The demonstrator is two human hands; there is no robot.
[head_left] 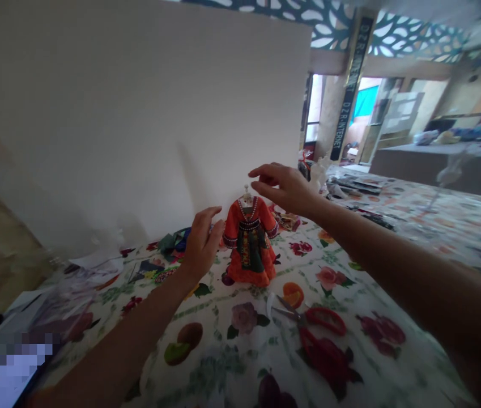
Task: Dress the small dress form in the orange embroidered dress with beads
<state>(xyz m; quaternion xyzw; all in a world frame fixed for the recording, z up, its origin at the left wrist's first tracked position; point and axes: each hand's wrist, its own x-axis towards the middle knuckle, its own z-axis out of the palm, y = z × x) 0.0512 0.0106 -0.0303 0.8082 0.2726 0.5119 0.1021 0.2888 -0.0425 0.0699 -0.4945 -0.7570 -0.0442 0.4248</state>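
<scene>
A miniature orange-red dress with a dark sash and beaded trim stands on a small mannequin form on a floral tablecloth. My left hand is curled at the dress's left side, close to its sleeve, holding nothing. Above the dress's other shoulder, my right hand hovers with its fingers spread and empty, near the mannequin's top. I cannot tell whether either hand touches the dress. Red-handled scissors lie on the cloth in front of the dress.
A large white board stands behind the dress. Fabric scraps lie to its left, with papers and plastic at the table's left end. Stacked papers lie farther right. A counter stands in the room beyond.
</scene>
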